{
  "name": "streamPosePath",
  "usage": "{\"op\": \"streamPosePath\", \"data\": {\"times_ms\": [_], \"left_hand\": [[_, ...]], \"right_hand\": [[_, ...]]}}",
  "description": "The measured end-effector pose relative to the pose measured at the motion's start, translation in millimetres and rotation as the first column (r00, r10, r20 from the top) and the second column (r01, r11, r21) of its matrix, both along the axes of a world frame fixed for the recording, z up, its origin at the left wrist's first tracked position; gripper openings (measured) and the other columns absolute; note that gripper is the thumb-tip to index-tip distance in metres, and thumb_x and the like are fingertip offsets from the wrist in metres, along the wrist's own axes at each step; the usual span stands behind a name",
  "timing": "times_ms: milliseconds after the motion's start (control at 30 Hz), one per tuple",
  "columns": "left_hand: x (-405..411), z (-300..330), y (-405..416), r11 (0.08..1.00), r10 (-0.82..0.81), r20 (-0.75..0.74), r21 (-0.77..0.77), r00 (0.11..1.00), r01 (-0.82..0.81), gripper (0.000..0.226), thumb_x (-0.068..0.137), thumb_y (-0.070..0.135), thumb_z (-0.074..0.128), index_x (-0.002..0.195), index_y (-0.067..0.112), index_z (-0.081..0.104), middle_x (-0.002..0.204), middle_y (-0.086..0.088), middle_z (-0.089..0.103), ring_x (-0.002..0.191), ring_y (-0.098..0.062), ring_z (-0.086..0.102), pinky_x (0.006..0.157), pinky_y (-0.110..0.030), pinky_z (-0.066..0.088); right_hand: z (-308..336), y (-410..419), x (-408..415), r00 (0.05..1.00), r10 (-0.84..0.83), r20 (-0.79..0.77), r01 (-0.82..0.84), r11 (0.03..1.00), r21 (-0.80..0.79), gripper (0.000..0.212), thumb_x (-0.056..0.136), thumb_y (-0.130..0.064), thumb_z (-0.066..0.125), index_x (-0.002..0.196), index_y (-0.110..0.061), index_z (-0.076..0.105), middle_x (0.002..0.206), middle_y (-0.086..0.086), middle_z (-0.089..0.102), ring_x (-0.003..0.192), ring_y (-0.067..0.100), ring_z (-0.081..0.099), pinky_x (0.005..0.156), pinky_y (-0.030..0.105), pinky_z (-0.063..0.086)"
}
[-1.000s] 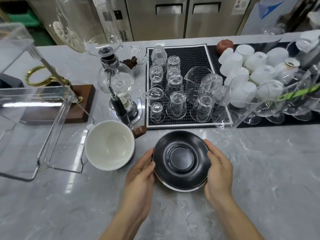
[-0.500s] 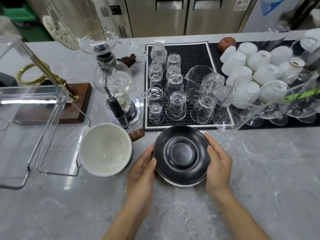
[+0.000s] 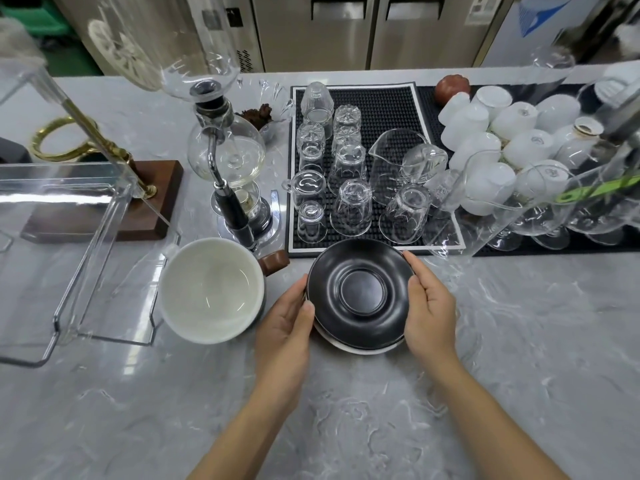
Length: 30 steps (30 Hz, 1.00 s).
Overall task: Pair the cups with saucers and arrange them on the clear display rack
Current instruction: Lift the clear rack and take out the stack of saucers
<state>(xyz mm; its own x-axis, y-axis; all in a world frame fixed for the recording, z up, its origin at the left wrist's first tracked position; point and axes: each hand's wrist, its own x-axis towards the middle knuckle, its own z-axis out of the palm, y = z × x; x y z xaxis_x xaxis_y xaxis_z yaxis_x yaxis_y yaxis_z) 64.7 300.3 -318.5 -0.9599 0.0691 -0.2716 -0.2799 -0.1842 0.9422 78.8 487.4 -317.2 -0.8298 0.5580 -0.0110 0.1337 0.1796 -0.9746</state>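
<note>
A: Black saucers point(image 3: 360, 292), stacked, near the front-middle of the marble worktop point(image 3: 519, 375), just in front of the black rubber mat point(image 3: 381, 105). We count a black one on top and a pale rim showing beneath; the exact number we cannot tell.

B: Hands?

A: Left hand point(image 3: 285, 323) and right hand point(image 3: 429, 306) flank the stack, fingers gently curved against opposite edges of the rim. We judge this a two-sided hold to keep the stack square while lifting or separating the top saucer. Whether it has left the worktop we cannot tell.

B: Cup position?

A: White cup point(image 3: 211, 289) with a brown handle, upright, just left of the stack, beside the left hand. Its near side overlaps the edge of the clear display rack point(image 3: 86, 254), which occupies the left side of the worktop. We see nothing on the rack's visible part.

B: Assessment?

A: Early. No pairing made. Next we expect one saucer freed, cup set on it. Risk: glazed saucers slipping against each other.
</note>
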Motion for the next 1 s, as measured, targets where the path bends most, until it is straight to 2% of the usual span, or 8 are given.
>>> {"op": "streamPosePath", "data": {"times_ms": [33,67,100,233,500,767,867,1000], "left_hand": [[-3,1,1,1.000,-0.005,-0.006,-0.007,1.000,0.005,0.043,0.103,0.002,0.052,0.128,0.033,0.068,0.136,0.008,0.069,0.132,-0.010,0.059,0.116,-0.043,0.039],[-5,1,3,1.000,-0.003,-0.011,-0.013,1.000,0.003,0.044,0.103,0.002,0.051,0.127,0.034,0.068,0.136,0.008,0.069,0.132,-0.010,0.059,0.116,-0.042,0.039],[-7,1,4,1.000,0.002,-0.014,-0.019,1.000,-0.003,0.044,0.103,0.002,0.052,0.126,0.036,0.068,0.136,0.008,0.069,0.132,-0.009,0.059,0.116,-0.042,0.040],[-9,0,4,1.000,0.001,-0.035,-0.027,0.999,-0.002,0.045,0.102,0.002,0.052,0.123,0.039,0.069,0.135,0.008,0.069,0.131,-0.009,0.060,0.113,-0.038,0.042],[-11,4,3,0.998,-0.018,-0.045,-0.066,0.999,0.015,0.042,0.102,0.000,0.053,0.131,0.027,0.065,0.131,0.010,0.071,0.125,-0.002,0.062,0.109,-0.027,0.045],[-10,8,5,0.996,-0.008,-0.044,-0.088,0.999,0.004,0.040,0.102,0.000,0.052,0.134,0.020,0.065,0.129,0.010,0.072,0.121,0.001,0.064,0.105,-0.022,0.047],[-8,8,7,0.998,0.012,-0.035,-0.068,0.999,-0.014,0.040,0.102,0.000,0.051,0.132,0.021,0.066,0.129,0.010,0.073,0.121,0.001,0.064,0.105,-0.024,0.046],[-8,6,8,1.000,0.024,0.035,0.005,0.999,-0.024,0.039,0.102,0.000,0.052,0.132,0.020,0.066,0.130,0.007,0.073,0.124,-0.006,0.064,0.111,-0.033,0.045]], "right_hand": [[0,2,-3,1.000,-0.001,-0.001,0.001,1.000,0.005,0.043,0.104,-0.003,0.041,0.141,-0.020,0.054,0.084,-0.004,0.075,0.054,-0.002,0.037,0.059,0.018,0.050],[1,3,-6,1.000,0.001,0.006,-0.001,1.000,0.015,0.043,0.104,-0.003,0.041,0.141,-0.018,0.055,0.072,0.003,0.071,0.050,0.021,0.049,0.051,0.021,0.046],[0,4,-8,1.000,0.005,0.017,-0.006,1.000,0.022,0.042,0.104,-0.003,0.041,0.141,-0.017,0.056,0.060,-0.001,0.064,0.044,0.010,0.037,0.046,0.018,0.040],[-4,7,-9,0.999,0.016,0.039,-0.017,1.000,0.023,0.042,0.105,-0.006,0.040,0.142,-0.018,0.054,0.065,-0.007,0.060,0.049,0.007,0.035,0.048,0.008,0.035],[-4,7,-8,0.998,0.010,0.058,-0.012,0.999,0.034,0.042,0.105,-0.008,0.039,0.143,-0.020,0.053,0.060,-0.005,0.061,0.044,0.004,0.032,0.046,0.009,0.033],[-2,4,-8,0.997,0.012,0.077,-0.018,0.997,0.081,0.043,0.106,-0.010,0.038,0.145,-0.021,0.050,0.052,-0.025,0.058,0.038,0.002,0.033,0.043,0.008,0.032],[0,4,-8,0.997,0.014,0.078,-0.021,0.996,0.090,0.043,0.106,-0.010,0.037,0.146,-0.019,0.050,0.048,-0.019,0.054,0.037,0.004,0.033,0.040,0.009,0.030],[6,4,-7,0.997,0.023,0.069,-0.032,0.991,0.131,0.042,0.106,-0.010,0.039,0.145,-0.019,0.051,0.081,-0.012,0.069,0.044,0.014,0.042,0.045,0.014,0.041]]}}
